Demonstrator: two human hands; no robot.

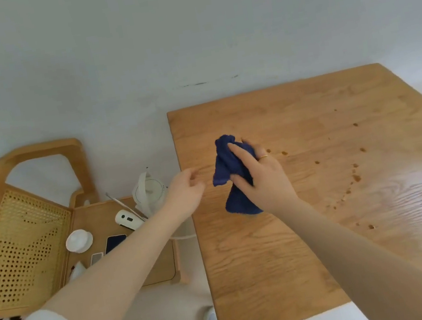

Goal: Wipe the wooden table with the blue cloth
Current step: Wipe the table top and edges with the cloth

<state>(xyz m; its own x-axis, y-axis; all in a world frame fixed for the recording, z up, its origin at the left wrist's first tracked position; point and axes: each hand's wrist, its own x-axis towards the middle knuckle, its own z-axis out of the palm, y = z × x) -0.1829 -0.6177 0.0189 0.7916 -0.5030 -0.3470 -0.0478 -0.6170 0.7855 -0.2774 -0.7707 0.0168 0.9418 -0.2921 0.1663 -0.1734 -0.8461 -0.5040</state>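
Note:
The wooden table [325,224] fills the right half of the head view. Brown spots and crumbs [356,177] are scattered over its right part. A crumpled dark blue cloth [226,168] is bunched in my right hand [265,176], which grips it just above the table's left part; a ring shows on one finger. My left hand [186,191] hovers at the table's left edge, beside the cloth and apart from it, fingers loosely curled and holding nothing.
A wooden chair [33,215] with a cane back stands left of the table. Its seat carries a white kettle [150,194], a white lid [79,241], a white device [128,220] and a dark phone [115,242]. The floor is pale.

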